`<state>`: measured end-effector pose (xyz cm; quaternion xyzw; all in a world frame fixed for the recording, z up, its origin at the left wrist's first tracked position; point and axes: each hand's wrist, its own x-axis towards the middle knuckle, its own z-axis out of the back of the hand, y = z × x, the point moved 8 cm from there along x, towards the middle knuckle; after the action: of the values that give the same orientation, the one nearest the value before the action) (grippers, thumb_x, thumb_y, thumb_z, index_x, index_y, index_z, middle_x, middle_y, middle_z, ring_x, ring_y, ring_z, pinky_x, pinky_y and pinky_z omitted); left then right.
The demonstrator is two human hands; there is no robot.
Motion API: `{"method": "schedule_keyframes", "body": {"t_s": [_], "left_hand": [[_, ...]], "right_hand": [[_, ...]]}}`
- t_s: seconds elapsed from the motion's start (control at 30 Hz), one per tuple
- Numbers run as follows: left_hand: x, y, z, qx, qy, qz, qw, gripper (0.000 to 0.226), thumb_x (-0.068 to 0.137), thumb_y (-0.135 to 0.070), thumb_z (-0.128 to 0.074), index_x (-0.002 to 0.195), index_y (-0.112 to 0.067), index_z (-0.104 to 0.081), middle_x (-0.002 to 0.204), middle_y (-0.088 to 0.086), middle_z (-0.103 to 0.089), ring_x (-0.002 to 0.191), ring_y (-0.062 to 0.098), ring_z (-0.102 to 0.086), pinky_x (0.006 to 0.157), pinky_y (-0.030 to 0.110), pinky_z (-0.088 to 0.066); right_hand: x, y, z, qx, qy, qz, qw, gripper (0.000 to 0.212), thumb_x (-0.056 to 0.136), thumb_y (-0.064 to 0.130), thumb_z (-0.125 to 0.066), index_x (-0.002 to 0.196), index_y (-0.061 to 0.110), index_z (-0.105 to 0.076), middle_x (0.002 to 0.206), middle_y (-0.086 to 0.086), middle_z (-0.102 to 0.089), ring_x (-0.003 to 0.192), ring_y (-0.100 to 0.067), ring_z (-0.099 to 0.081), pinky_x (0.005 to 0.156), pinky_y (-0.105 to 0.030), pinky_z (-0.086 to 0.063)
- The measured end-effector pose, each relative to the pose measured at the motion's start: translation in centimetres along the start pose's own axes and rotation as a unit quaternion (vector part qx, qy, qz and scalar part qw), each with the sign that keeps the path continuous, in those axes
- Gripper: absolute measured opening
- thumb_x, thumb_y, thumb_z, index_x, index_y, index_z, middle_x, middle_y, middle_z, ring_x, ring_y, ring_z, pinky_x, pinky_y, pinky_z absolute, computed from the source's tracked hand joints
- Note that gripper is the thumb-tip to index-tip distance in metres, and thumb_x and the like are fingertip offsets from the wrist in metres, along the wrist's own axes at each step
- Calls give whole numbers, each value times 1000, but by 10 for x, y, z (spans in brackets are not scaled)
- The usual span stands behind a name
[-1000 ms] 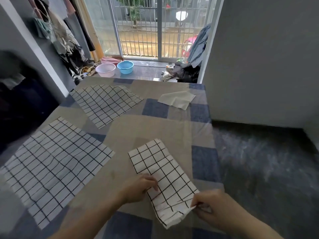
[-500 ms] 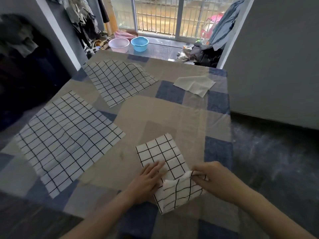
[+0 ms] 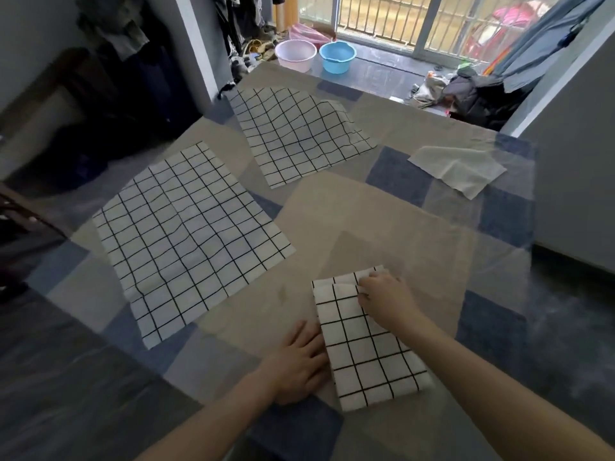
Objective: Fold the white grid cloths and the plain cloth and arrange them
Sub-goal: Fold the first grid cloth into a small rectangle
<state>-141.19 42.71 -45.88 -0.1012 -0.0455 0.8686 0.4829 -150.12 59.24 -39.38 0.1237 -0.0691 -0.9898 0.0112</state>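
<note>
Folding the first grid cloth [image 3: 369, 347] is the step in hand: it lies doubled over near the front edge of the patchwork-covered table [image 3: 382, 211], a narrow rectangle. The right hand [image 3: 382, 294] rests at its far end, fingers closed on the top layer's corner, pinching it down onto the layer beneath. The left hand [image 3: 296, 367] lies flat and spread on the table, fingertips touching the cloth's left edge, gripping nothing.

Two more grid cloths wait unfolded: a large one [image 3: 186, 237] to the left and another [image 3: 293, 134] farther back, rumpled. The plain cloth [image 3: 456, 168] sits at the far right, well apart from the others.

Next, I'd guess, the corners want squaring and the crease pressing flat before this one is set aside and the large cloth is drawn in.
</note>
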Motion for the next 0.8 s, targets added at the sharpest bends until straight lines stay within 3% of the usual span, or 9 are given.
{"method": "schedule_keyframes", "body": {"t_s": [0.13,0.23,0.3,0.43,0.53,0.63,0.8], "left_hand": [[0,1,-1,7,2,-7,1000,47,93,-49,-40,135,-28,-48,152,4,-37,145,28,-20,111,51,-10],[-1,1,0,8,-4,-5,1000,46,96,-49,-35,134,-26,-50,155,6,-32,148,30,-14,113,52,-5],[-1,1,2,0,-7,-3,1000,48,97,-49,-33,138,-26,-45,157,6,-28,148,30,-9,113,52,-3],[-1,1,3,4,3,-1,1000,49,97,-50,-35,140,-26,-39,157,6,-27,149,29,-6,113,52,-2],[-1,1,5,6,1,-4,1000,49,97,-51,-35,140,-27,-42,156,6,-31,148,29,-10,113,52,-4],[-1,-1,7,17,4,-6,1000,50,96,-52,-36,140,-28,-40,154,5,-33,147,28,-17,112,51,-9],[-5,-11,16,20,17,-38,999,39,96,-50,-39,130,-34,-47,152,17,-34,145,36,-22,114,50,-9]], "right_hand": [[13,0,-8,-33,-33,-21,999,19,87,25,-53,97,19,-67,105,-3,-63,108,-25,-53,82,-37,-40],[18,-1,-5,-43,-77,-22,996,10,75,20,-66,84,17,-69,89,-6,-64,89,-29,-60,73,-38,-42],[18,-2,-2,-59,-105,-29,992,17,65,18,-74,81,16,-68,84,-6,-63,81,-30,-60,70,-39,-44],[9,-2,11,-50,-182,-37,981,52,68,20,-69,118,13,-59,123,-15,-56,108,-37,-52,92,-51,-41],[-17,6,16,24,-225,-31,974,47,82,22,-60,128,14,-52,135,-14,-48,121,-34,-45,99,-49,-37],[-47,10,-10,73,-192,-44,978,42,93,30,-41,131,17,-51,141,-10,-46,128,-29,-44,101,-49,-37],[-61,-11,-74,33,-82,-52,995,61,95,46,-28,151,24,-27,160,-5,-21,147,-20,-15,115,-51,-12]]}}
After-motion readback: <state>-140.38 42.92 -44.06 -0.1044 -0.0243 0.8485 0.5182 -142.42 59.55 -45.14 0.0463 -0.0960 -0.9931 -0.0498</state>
